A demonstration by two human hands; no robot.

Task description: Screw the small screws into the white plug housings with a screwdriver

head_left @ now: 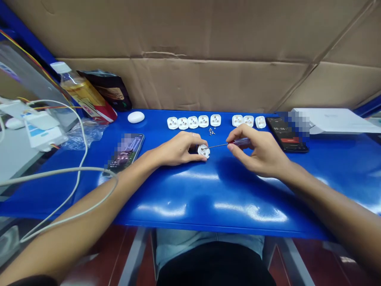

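Between the thumb and fingers of my left hand [186,149] is a small round white plug part [204,151] with metal pieces inside, held close to the blue tabletop. My right hand [257,149] grips a screwdriver [241,142] by its dark, see-through handle. The thin shaft points left, and its tip meets the face of the plug part; whether it sits in a screw is too small to tell. Beyond my hands lies a little heap of small brass-coloured screws [212,132]. Several white squarish plug parts [193,122] with metal contacts stand in a row behind it, and more white plug parts [248,121] continue to the right.
A phone [126,153] lies left, a second phone [287,135] right, beside a white box [336,119]. A white oval case [136,117], a drink bottle [85,95] and a dark pouch [110,89] are back left. A pale cable [79,171] loops over my left forearm. Cardboard [190,79] walls the back.
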